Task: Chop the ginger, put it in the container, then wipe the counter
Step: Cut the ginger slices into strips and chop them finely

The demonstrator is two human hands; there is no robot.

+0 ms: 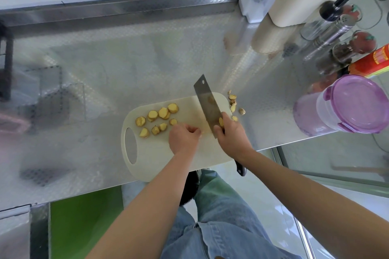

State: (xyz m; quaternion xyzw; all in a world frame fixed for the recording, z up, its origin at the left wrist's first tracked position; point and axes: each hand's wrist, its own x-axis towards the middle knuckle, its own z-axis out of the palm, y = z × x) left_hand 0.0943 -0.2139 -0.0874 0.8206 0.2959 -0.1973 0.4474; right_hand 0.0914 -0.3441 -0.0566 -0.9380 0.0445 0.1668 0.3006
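Note:
A white cutting board (185, 157) lies at the counter's front edge. Several yellow ginger slices (156, 119) are spread on its left half. My left hand (184, 137) has its fingers curled down on the board just left of the blade; a small ginger piece under them is mostly hidden. My right hand (231, 134) grips the cleaver (207, 104), blade edge down on the board, its black handle end poking out below my wrist. Ginger trimmings (233, 104) lie on the counter off the board's right end. A clear container with a purple lid (345, 105) stands at the right.
The steel counter (147, 59) stretches back and left. At the back right stand a cream bin (305, 4), glass jars and shakers (334, 25) and a red can (372, 63). A dark rack (6, 65) sits at the left edge.

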